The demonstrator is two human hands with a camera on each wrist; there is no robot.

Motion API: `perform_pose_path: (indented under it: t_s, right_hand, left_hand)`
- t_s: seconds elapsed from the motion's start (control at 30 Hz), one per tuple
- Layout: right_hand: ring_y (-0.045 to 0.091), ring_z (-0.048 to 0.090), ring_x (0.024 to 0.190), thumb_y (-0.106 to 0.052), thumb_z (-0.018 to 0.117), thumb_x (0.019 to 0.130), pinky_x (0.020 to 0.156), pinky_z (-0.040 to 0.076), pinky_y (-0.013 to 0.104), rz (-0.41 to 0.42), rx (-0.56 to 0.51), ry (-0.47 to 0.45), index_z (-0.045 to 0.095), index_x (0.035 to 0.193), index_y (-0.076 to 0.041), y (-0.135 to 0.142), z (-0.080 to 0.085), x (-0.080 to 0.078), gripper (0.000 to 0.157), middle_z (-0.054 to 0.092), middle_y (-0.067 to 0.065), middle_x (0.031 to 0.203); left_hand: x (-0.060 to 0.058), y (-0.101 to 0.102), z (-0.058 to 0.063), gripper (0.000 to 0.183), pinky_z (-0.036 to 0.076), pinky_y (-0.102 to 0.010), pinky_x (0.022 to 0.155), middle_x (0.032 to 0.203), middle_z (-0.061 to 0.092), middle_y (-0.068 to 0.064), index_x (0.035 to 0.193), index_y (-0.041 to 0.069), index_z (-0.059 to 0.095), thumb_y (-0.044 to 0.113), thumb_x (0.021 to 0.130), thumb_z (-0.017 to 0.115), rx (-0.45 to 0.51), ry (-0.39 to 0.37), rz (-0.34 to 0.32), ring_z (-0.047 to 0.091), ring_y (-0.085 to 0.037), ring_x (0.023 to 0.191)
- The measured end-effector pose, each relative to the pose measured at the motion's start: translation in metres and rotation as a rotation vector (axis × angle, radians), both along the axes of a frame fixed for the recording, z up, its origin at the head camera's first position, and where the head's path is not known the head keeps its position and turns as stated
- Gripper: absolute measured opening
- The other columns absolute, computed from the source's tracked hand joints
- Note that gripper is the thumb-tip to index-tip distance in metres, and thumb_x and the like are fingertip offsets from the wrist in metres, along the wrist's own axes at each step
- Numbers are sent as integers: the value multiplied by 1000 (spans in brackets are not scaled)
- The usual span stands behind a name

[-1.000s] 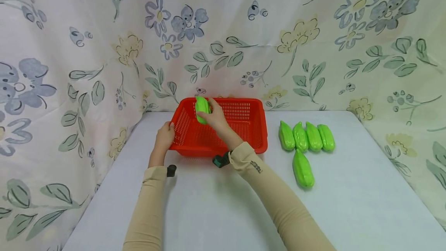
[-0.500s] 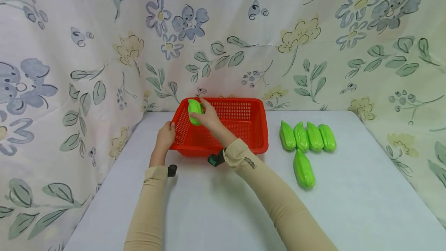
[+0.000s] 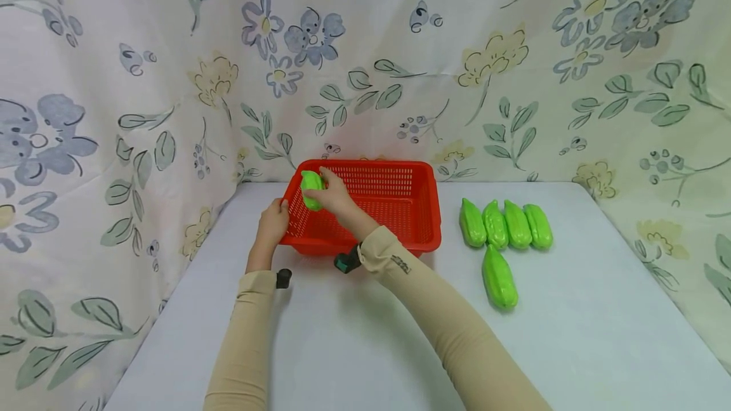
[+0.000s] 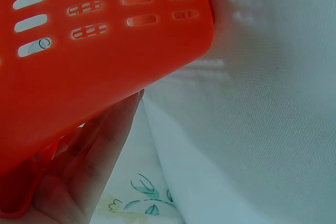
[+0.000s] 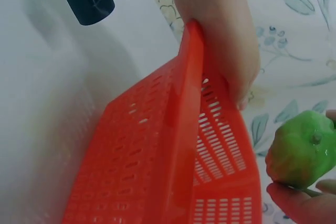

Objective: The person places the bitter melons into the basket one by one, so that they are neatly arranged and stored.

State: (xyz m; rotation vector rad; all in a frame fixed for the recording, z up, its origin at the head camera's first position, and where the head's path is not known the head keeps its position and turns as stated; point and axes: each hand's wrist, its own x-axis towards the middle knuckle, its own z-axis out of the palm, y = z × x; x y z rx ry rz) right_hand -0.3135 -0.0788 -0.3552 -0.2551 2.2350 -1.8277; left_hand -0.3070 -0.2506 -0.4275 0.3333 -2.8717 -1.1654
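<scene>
A red slotted plastic basket [image 3: 377, 211] stands near the back of the white table. My left hand [image 3: 271, 224] grips its left rim; the left wrist view shows the fingers [image 4: 107, 142] along the outside of the basket wall [image 4: 94, 82]. Over the left part of the basket, my right hand [image 3: 337, 198] holds a glossy green ridged gourd [image 3: 312, 190] between thumb and fingers. The right wrist view has this gourd [image 5: 302, 148] end-on, above the rim. No other gourd shows inside the basket.
On the table [image 3: 594, 309] to the right, several green gourds [image 3: 506, 224] lie side by side in a row. One more gourd [image 3: 499, 276] lies in front of them. A flowered curtain [image 3: 365, 49] hangs behind and along the left side.
My right hand has moved left and slightly down with the gourd, toward the basket's left side. My left hand has stayed on the rim, and the gourds on the table have not moved.
</scene>
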Motion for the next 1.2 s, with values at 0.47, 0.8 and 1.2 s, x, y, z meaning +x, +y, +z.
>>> perform_pose_path:
  t_s: [0.47,0.8,1.2]
  right_hand:
    - [30,46,131,-21,66,93,110,41,42,59,144,-87,32,152,-7,-15,-6,1,70,41,16,152]
    - [28,50,123,-25,66,93,108,44,40,140,273,-189,35,150,-6,-19,-6,-5,67,43,14,149]
    - [24,52,102,-21,68,91,102,48,40,150,294,-238,42,142,1,-26,-5,-5,61,53,16,127]
  left_hand:
    - [0,-2,1,50,43,-55,100,141,49,-27,146,-1,35,30,108,24,6,-16,-2,52,-40,118]
    - [0,-1,0,51,45,-55,98,141,48,-26,147,0,35,32,108,25,16,-13,-4,53,-39,117]
    - [0,-1,1,50,42,-56,101,142,48,-26,146,-1,36,30,108,26,-13,1,-7,52,-41,121]
